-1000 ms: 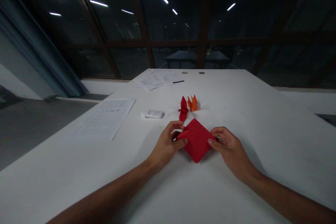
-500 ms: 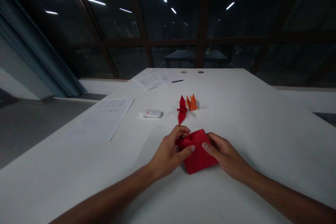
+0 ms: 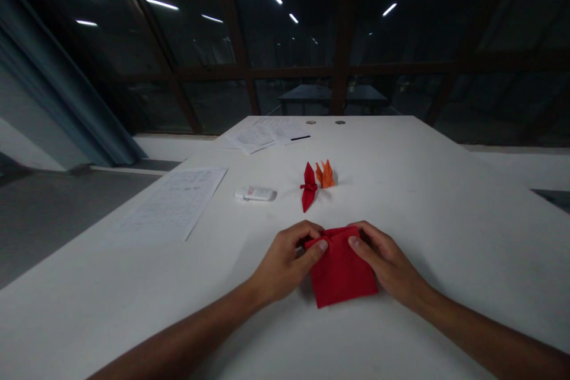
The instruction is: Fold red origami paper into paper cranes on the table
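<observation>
A folded sheet of red origami paper (image 3: 342, 273) is held between my two hands, just above or on the white table. My left hand (image 3: 289, 260) pinches its upper left corner, thumb on the near face and fingers behind. At the upper right corner my right hand (image 3: 385, 255) grips it the same way, its fingertips partly hidden behind the paper. Creases run along the paper's top edge near my left thumb. Beyond the hands lie a red paper crane (image 3: 309, 187) and an orange paper crane (image 3: 326, 174), close together.
A white bottle-like object (image 3: 255, 193) lies left of the cranes. One printed sheet (image 3: 173, 205) is on the table's left side, and more papers (image 3: 256, 136) with a black pen (image 3: 300, 138) lie farther back. Two round fittings sit near the white table's (image 3: 445, 219) far edge.
The red paper has turned so its top edge is nearly level, and its lower edge has come nearer to me. Both hands keep their hold, with the right thumb shifted slightly.
</observation>
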Action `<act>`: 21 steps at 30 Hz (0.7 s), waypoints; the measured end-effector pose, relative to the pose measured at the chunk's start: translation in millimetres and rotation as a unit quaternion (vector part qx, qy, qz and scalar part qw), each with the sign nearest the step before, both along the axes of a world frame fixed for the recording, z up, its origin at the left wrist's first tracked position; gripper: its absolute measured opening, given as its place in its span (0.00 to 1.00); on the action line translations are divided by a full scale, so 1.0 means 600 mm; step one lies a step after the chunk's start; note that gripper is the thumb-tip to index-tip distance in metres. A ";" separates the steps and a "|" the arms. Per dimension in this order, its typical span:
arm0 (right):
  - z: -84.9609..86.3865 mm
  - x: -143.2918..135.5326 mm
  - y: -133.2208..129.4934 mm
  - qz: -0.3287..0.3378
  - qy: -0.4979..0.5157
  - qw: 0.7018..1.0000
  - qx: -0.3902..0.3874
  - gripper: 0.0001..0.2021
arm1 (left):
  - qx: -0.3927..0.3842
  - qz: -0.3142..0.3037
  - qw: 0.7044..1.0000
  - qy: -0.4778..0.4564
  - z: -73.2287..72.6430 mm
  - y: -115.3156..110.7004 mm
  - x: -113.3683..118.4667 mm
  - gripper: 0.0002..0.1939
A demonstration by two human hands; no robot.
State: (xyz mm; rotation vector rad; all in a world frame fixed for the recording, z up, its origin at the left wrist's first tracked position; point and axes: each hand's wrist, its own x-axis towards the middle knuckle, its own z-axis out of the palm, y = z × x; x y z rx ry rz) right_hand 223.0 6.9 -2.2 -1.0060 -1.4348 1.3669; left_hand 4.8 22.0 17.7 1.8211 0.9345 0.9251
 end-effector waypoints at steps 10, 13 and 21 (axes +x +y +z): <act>-0.012 0.001 0.004 -0.066 -0.006 0.997 -0.032 0.19 | -0.107 0.009 0.992 -0.070 -0.004 0.002 0.008 0.16; -0.008 -0.002 0.005 -0.069 0.001 0.997 -0.036 0.18 | -0.150 0.019 0.983 -0.100 -0.012 0.007 0.010 0.15; -0.012 -0.002 0.012 0.016 0.095 0.994 -0.054 0.18 | -0.183 0.101 0.951 -0.229 -0.023 0.017 0.009 0.21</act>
